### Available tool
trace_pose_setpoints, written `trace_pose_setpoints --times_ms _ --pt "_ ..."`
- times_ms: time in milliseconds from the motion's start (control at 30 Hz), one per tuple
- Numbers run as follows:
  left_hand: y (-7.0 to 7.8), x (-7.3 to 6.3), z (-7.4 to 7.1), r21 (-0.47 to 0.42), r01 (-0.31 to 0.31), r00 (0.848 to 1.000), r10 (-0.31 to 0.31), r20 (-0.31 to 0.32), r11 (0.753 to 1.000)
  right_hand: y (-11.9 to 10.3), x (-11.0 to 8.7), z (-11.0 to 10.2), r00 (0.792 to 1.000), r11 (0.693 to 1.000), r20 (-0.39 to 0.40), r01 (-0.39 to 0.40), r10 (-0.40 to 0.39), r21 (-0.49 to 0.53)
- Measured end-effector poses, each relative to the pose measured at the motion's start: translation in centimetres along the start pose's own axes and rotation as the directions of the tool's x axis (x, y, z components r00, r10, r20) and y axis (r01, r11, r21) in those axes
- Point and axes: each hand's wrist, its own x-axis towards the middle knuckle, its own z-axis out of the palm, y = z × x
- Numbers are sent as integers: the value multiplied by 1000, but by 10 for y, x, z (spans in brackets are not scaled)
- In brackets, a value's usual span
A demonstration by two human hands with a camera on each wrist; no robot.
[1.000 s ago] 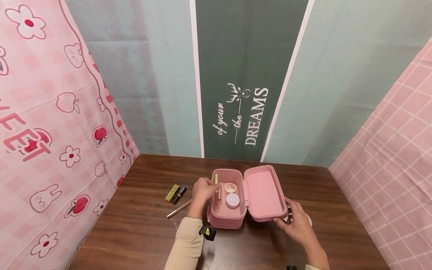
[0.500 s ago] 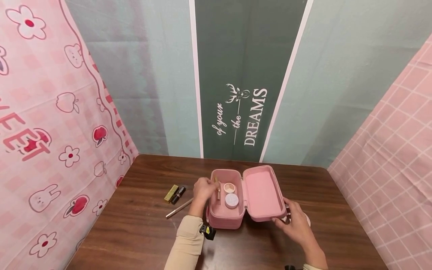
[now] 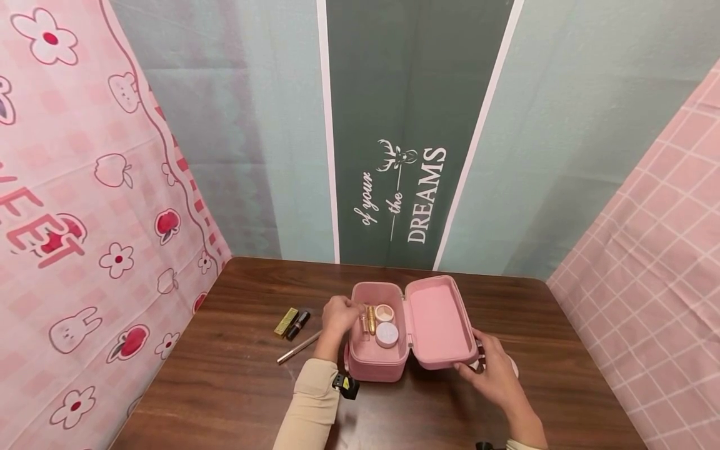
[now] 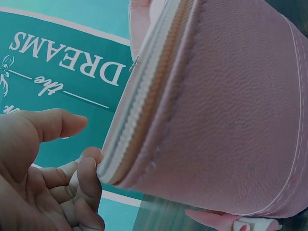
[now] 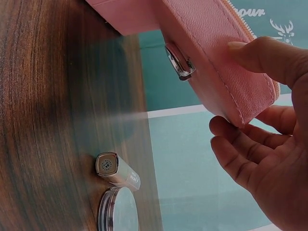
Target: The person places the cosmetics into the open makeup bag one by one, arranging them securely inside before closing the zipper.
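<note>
A pink cosmetic case [image 3: 375, 370] stands on the table with its lid [image 3: 441, 325] swung out to the right. Inside lie a gold lipstick tube [image 3: 372, 320], a slim clear-and-gold tube [image 3: 364, 325], a round three-colour palette [image 3: 385, 312] and a pale round compact [image 3: 387, 335]. My left hand [image 3: 342, 317] is over the case's left rim; in the left wrist view its thumb and fingers are apart, with nothing between them. With my right hand [image 3: 497, 372] I grip the lid's outer edge, thumb on one face and fingers on the other.
Left of the case lie a gold patterned box [image 3: 285, 321], a black lipstick [image 3: 299, 325] and a slim gold pen [image 3: 298, 348]. Below the lid, in the right wrist view, are a squarish tube [image 5: 118, 171] and a round silver-rimmed compact [image 5: 120, 211].
The gold lipstick tube, earlier at my left fingertips, has been let go and now lies in the case beside the round palette. My right hand keeps holding the lid.
</note>
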Motion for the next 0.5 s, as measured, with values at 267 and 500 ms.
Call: trace_pose_setpoints --times_ms 267,500 --pt "1 -3 -7 73 -167 985 162 66 983 -3 1 -1 1000 1000 8 -8 8 1" --pt "5 -14 -17 495 -544 823 545 158 678 -3 -1 0 1000 1000 -17 12 -13 -7"
